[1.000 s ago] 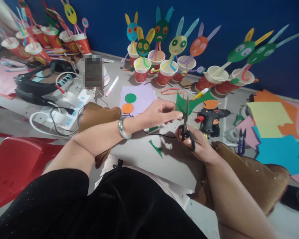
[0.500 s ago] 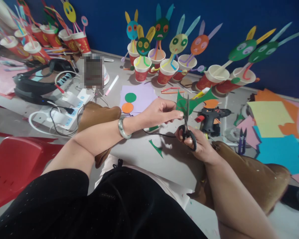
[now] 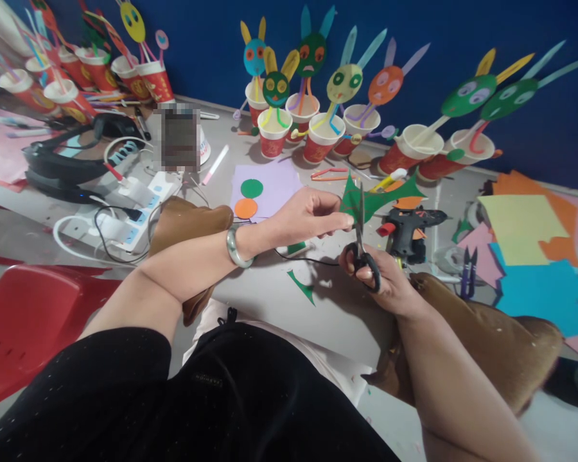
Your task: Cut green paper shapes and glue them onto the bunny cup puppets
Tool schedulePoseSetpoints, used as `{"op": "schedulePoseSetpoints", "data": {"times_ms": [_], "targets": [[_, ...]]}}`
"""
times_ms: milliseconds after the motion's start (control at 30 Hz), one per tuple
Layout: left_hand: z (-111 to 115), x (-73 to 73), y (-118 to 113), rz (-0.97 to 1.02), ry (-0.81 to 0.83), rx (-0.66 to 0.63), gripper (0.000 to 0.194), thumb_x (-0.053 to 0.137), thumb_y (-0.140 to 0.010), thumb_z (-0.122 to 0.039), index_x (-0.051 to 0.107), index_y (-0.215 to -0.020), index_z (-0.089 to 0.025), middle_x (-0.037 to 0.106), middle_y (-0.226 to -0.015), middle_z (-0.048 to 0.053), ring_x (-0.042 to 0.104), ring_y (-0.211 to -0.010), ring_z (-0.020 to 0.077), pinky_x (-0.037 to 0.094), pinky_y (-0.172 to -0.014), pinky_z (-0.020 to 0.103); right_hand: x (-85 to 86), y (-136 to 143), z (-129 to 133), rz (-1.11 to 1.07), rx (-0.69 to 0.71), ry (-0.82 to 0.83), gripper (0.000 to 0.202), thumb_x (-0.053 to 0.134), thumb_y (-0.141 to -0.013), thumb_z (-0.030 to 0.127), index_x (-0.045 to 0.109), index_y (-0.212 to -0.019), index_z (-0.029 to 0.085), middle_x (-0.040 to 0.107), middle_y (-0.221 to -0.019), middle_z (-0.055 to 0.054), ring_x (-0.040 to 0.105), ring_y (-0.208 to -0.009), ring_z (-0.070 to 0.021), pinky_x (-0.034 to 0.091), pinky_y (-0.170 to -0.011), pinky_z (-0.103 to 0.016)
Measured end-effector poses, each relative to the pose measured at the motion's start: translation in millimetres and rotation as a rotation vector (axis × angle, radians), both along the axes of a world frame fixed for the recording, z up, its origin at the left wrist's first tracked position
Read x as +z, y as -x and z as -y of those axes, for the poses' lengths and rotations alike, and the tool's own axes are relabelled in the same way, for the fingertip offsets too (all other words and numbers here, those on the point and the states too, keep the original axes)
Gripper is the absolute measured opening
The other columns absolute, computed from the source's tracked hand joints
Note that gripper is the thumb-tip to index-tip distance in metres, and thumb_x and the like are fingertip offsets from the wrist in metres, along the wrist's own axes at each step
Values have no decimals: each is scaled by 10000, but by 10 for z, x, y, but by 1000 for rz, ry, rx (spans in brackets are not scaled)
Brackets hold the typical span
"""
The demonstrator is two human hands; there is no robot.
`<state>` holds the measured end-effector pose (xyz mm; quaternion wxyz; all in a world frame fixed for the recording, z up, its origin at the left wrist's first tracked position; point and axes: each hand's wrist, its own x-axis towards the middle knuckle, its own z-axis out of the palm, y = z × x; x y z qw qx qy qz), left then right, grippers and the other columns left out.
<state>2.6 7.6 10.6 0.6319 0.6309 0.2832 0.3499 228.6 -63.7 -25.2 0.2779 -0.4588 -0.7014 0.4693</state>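
So the green paper (image 3: 383, 200) is only part cut, pinched in the left hand (image 3: 313, 215), and the right hand (image 3: 383, 276) has scissors (image 3: 361, 256) on it. Left of that paper, green circle (image 3: 252, 188) and orange circle (image 3: 245, 208) look done.

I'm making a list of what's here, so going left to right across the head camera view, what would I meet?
Red chair, marker, orange circle, left hand, scissors, black glue gun, purple snips, blue sheet.
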Motion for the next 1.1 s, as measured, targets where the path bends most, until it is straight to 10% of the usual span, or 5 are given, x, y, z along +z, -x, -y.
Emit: {"op": "schedulePoseSetpoints", "data": {"times_ms": [1100], "targets": [[-22,-6,28,20,-1,-68,512,855,-821,-499,534,-596,-169,539,-552,-42,440,-525,45,315,-497,217,-13,-51,-15,-1,23,24,785,588,-773,990,556,-752,206,555,-701,-11,468,-646,-162,373,-600,-309]]}}
